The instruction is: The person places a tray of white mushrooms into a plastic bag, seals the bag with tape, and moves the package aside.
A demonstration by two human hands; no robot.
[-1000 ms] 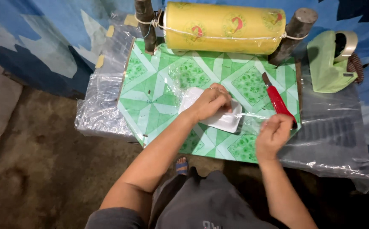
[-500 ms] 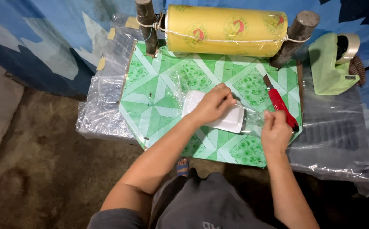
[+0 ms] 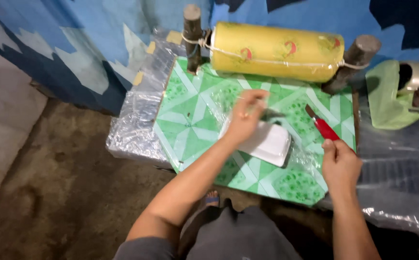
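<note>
**Film pulled over the tray**

A white foam tray (image 3: 267, 143) lies near the middle of the green tiled worktop (image 3: 190, 120), under clear film (image 3: 306, 159). The left hand (image 3: 244, 118) is above the tray's far-left corner, fingers pinched, apparently on the film, though the blur makes that uncertain. The right hand (image 3: 340, 166) rests loosely curled at the worktop's right edge, touching the handle end of a red knife (image 3: 326, 129). A yellow film roll (image 3: 274, 50) sits along the far edge.
</note>
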